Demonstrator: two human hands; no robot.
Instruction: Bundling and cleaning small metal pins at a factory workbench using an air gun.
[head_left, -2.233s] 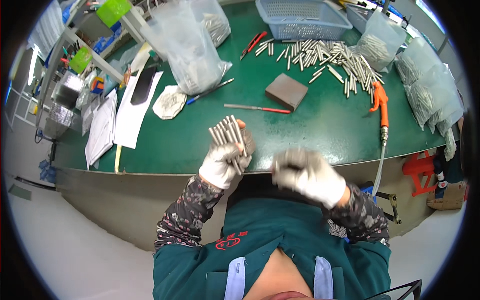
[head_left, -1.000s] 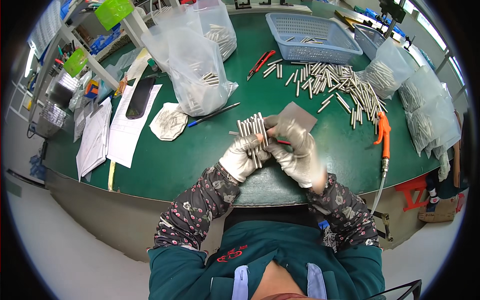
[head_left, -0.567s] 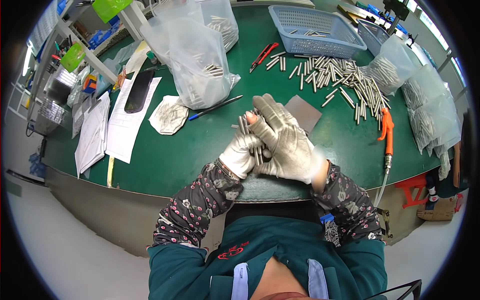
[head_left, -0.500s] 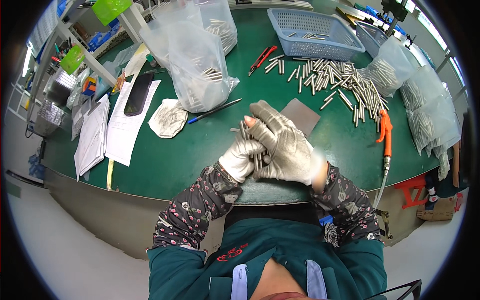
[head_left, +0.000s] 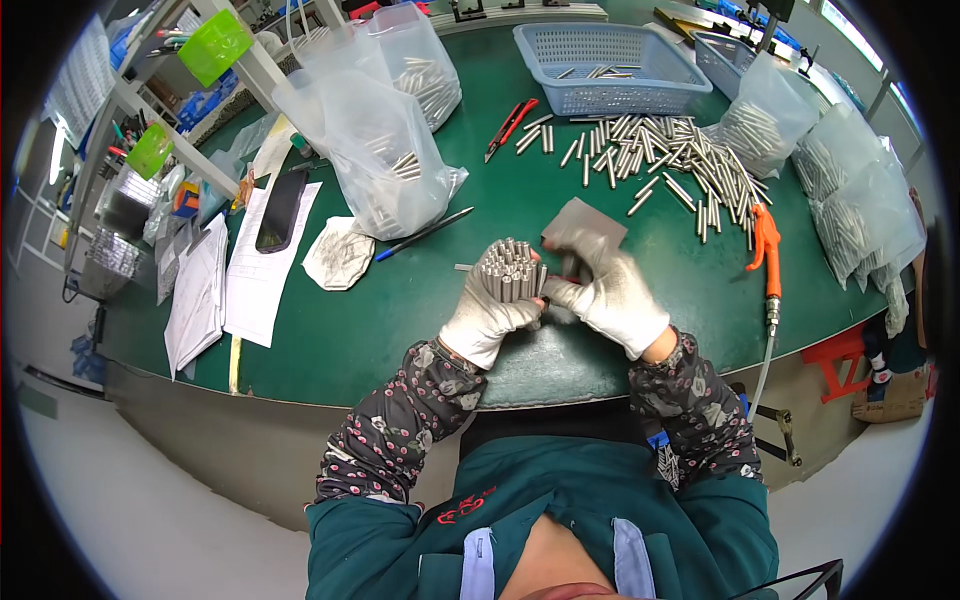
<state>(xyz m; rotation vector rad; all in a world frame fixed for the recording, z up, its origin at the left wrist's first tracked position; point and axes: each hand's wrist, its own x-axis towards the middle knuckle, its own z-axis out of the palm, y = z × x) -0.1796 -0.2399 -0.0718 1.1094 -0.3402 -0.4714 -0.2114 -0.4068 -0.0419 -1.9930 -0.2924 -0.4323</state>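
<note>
The bundle of metal pins [head_left: 513, 272] is above the near part of the green table [head_left: 390, 335], and its many round ends point upward. The gloved left hand [head_left: 482, 318] is clasped around it; the lower ends of the pins are hidden by this glove. The gloved right hand [head_left: 612, 295] is just beside the bundle, its fingers bent and blurred, so I cannot tell if it grasps something. Behind these fingers, a brown block [head_left: 588, 220] is partly covered. At the left glove, only a short end of a grey strip [head_left: 463, 267] is visible.

Farther away, a pile of pins [head_left: 650, 145] lies before the blue basket [head_left: 612, 100], which contains a few pins. The front left bag [head_left: 385, 185], the back left bag [head_left: 425, 85] and the right bag [head_left: 760, 125] also contain pins, but the cloudy plastic makes them difficult to count. A second basket [head_left: 722, 62] is partly hidden.
</note>
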